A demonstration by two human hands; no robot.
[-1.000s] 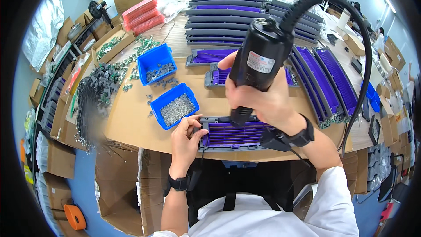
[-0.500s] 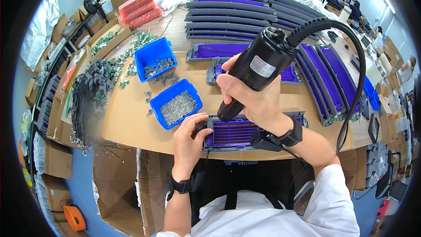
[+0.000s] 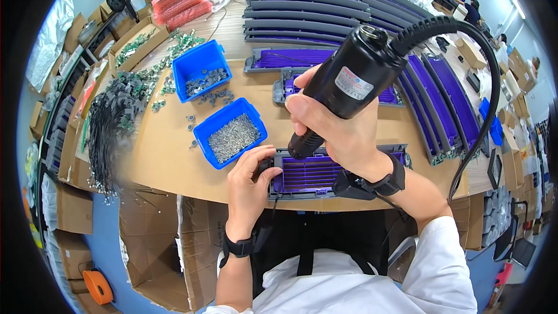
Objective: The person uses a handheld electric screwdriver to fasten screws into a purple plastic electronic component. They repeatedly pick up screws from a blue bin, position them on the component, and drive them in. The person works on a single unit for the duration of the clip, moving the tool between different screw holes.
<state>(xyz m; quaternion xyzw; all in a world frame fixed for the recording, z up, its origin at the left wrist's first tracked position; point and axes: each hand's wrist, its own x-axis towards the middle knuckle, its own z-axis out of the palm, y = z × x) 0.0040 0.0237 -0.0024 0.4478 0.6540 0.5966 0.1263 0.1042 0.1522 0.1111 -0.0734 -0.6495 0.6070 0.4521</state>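
My right hand [image 3: 354, 134] is wrapped round a thick black electric screwdriver [image 3: 337, 84]. The tool tilts, its cabled top to the upper right and its nose over the left part of a grey panel with a purple slatted grille [image 3: 311, 175]. Its bit is hidden, so contact cannot be made out. At the panel's left end my left hand [image 3: 247, 186] pinches the edge between thumb and fingers; a small dark part shows there, partly covered. Black straps with dark modules sit on both wrists.
Left of the panel stand a blue bin of small screws [image 3: 233, 138] and a blue bin of grey parts [image 3: 203, 78]. More grille panels [image 3: 302, 14] are stacked behind and at right. Dark wires [image 3: 110, 134] hang over the left table edge. The tool's cable [image 3: 494, 93] loops down at right.
The screwdriver's top has shifted slightly right and its cable has swung outward. The bins have moved slightly left in the picture. My left hand keeps its place on the panel.
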